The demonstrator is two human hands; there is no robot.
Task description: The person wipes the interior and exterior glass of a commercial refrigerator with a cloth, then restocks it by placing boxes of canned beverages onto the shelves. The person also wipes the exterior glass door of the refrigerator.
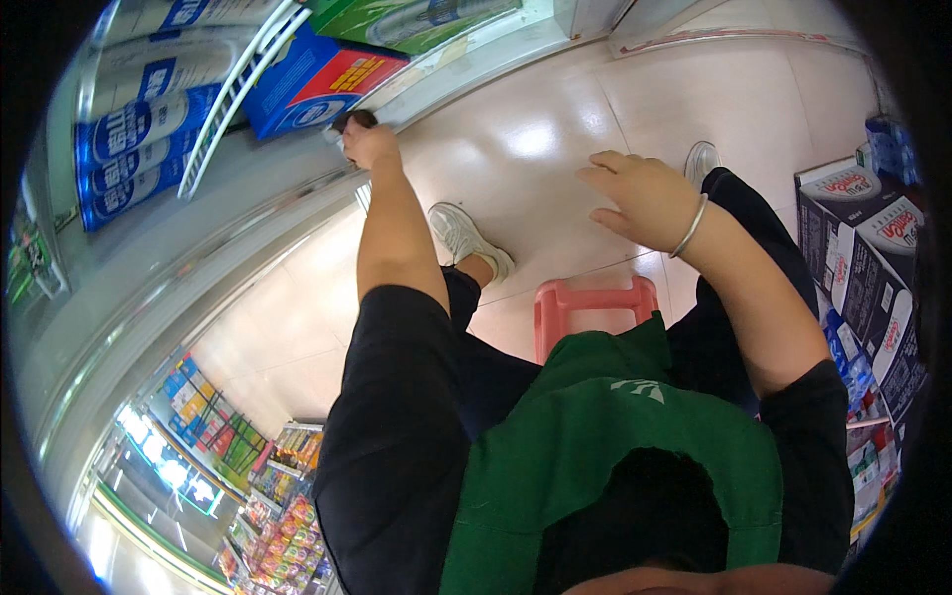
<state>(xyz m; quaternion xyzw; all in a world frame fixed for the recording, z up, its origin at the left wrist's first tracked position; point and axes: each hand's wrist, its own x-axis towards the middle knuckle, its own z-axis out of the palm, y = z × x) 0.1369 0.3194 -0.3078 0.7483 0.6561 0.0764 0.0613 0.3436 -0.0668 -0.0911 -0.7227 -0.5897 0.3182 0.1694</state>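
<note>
My left hand (pixel 370 143) reaches to the lower edge of a refrigerated display case and grips a small dark object (pixel 357 119), perhaps a cloth or sponge; its kind is unclear. The object lies against the case's sill (pixel 297 152), just beside a blue and red carton (pixel 320 85). My right hand (pixel 639 195), with a bangle (pixel 691 226) at the wrist, hovers over the tiled floor, fingers apart and holding nothing. Several blue and silver cans (pixel 134 156) lie in the case behind a white wire rack (pixel 230 100).
A pink plastic stool (pixel 595 299) stands between my legs. Dark drink cartons (pixel 855 223) are stacked at the right beside wrapped bottles (pixel 890 149). A green carton (pixel 416 22) is in the case at the top. Shelves of packaged goods (pixel 286 543) stand at the lower left.
</note>
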